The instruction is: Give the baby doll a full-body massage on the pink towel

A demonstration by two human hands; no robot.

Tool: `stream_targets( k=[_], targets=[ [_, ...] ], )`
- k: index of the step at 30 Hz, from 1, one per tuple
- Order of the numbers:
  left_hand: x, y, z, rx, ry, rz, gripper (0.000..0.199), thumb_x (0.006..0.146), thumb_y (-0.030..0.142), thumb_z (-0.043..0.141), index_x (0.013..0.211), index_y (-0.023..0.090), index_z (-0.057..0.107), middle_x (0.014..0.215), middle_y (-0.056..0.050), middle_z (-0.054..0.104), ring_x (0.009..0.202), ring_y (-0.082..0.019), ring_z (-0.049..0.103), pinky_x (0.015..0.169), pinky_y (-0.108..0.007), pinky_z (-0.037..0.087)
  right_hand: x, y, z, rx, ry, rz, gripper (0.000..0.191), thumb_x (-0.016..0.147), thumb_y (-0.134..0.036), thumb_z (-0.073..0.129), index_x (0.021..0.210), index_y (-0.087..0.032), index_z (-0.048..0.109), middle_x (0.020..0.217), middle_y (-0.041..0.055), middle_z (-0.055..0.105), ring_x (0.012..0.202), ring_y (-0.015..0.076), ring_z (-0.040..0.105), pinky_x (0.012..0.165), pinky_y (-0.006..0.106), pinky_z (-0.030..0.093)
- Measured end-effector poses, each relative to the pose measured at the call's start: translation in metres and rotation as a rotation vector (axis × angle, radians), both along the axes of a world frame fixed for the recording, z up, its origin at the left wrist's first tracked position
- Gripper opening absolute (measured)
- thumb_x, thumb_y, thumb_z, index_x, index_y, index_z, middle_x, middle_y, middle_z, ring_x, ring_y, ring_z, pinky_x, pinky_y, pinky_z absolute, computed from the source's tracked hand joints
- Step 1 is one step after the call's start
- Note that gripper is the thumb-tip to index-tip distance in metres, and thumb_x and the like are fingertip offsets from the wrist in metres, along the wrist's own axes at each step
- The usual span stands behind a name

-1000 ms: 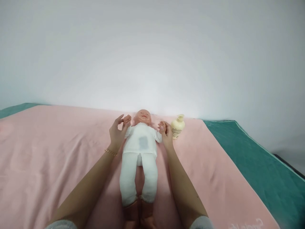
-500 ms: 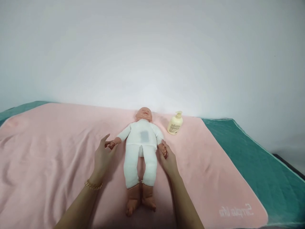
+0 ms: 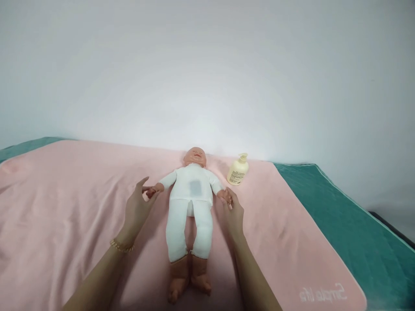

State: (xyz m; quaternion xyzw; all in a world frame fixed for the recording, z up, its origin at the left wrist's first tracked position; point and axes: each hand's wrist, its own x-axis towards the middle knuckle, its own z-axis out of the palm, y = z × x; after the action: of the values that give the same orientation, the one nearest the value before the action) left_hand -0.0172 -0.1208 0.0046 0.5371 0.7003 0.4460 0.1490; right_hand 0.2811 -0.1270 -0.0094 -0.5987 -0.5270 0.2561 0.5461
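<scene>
A baby doll (image 3: 191,185) with a white cloth body lies on its back on a pink blanket (image 3: 279,242), head away from me and feet towards me. My left hand (image 3: 139,205) has its fingers closed round the doll's hand on the left side. On the other side, my right hand (image 3: 234,211) grips the doll's other hand between thumb and fingers. Both doll arms are stretched out sideways. A grey patch shows on the doll's chest. Round my left wrist is a beaded bracelet (image 3: 122,246).
A pale yellow pump bottle (image 3: 238,170) stands on the blanket to the right of the doll's head. Green cloth (image 3: 340,211) shows under the blanket at the right and far left. A white wall (image 3: 207,77) rises behind.
My hands have moved slightly apart, my right hand going outward. The doll's arm on the right now reaches further out to the side.
</scene>
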Motion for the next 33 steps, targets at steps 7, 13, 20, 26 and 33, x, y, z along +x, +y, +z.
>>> stream_targets(
  k=[7, 13, 20, 26, 33],
  targets=[
    [0.002, 0.073, 0.011, 0.313, -0.455, 0.053, 0.052, 0.076, 0.037, 0.069, 0.123, 0.018, 0.055, 0.106, -0.010, 0.068, 0.097, -0.023, 0.066, 0.087, -0.038, 0.053, -0.001, 0.065, 0.019, 0.215, 0.078, -0.008, 0.049, 0.093, -0.046, 0.044, 0.133, -0.019, 0.047, 0.129, 0.0124, 0.059, 0.122, 0.0237, 0.053, 0.103, 0.042, 0.042],
    [0.019, 0.129, 0.005, 0.398, -0.701, -0.014, 0.045, 0.075, 0.042, 0.070, 0.111, 0.016, 0.062, 0.110, -0.012, 0.068, 0.104, -0.023, 0.064, 0.091, -0.036, 0.050, -0.006, 0.131, 0.018, 0.290, 0.180, 0.137, 0.040, 0.093, -0.050, 0.041, 0.110, -0.018, 0.056, 0.118, 0.0138, 0.062, 0.102, 0.0226, 0.065, 0.093, 0.040, 0.049],
    [0.027, 0.178, -0.008, 0.093, -0.555, -0.179, 0.052, 0.079, 0.060, 0.054, 0.096, 0.012, 0.067, 0.094, -0.011, 0.069, 0.083, -0.022, 0.063, 0.065, -0.028, 0.049, 0.003, 0.191, 0.008, 0.035, 0.135, 0.151, 0.041, 0.090, -0.051, 0.039, 0.090, -0.018, 0.063, 0.094, 0.0089, 0.072, 0.088, 0.0213, 0.068, 0.084, 0.036, 0.051],
    [0.024, 0.202, -0.020, -0.133, -0.357, -0.213, 0.047, 0.072, 0.059, 0.058, 0.066, 0.013, 0.066, 0.063, -0.008, 0.065, 0.062, -0.021, 0.058, 0.053, -0.028, 0.040, 0.011, 0.222, -0.012, -0.074, 0.108, 0.197, 0.037, 0.084, -0.044, 0.046, 0.076, -0.016, 0.069, 0.078, 0.0085, 0.074, 0.079, 0.0220, 0.069, 0.077, 0.035, 0.053],
    [0.028, 0.195, -0.017, -0.139, -0.309, -0.224, 0.052, 0.076, 0.063, 0.053, 0.068, 0.012, 0.065, 0.065, -0.008, 0.066, 0.064, -0.021, 0.058, 0.055, -0.028, 0.040, 0.008, 0.223, -0.017, -0.071, 0.063, 0.210, 0.037, 0.086, -0.040, 0.045, 0.077, -0.016, 0.072, 0.084, 0.0077, 0.074, 0.086, 0.0217, 0.068, 0.085, 0.035, 0.050]
  ],
)
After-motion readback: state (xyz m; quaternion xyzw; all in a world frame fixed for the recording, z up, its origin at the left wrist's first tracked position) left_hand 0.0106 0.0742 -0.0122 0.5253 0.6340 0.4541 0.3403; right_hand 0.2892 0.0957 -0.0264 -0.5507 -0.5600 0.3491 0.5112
